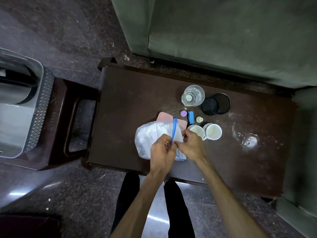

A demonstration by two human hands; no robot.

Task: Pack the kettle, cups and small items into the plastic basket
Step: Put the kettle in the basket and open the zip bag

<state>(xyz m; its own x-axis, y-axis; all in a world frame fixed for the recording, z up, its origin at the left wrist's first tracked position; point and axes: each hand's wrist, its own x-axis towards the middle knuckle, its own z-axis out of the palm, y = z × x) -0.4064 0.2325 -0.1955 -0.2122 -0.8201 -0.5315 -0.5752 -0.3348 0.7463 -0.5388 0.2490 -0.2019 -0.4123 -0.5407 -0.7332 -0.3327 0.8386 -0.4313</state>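
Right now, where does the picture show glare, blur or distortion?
Head view: dim overall; bright glare patches on the floor near the legs; the basket at the left edge is smeared and stretched by the wide lens; the hands, left hand and right hand, and the zip bag are fairly sharp.

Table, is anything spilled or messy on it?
Yes. The table has whitish smudges and specks near its right end, like dried spills or powder. The cups stand upright, nothing tipped. Both hands hold the bag.
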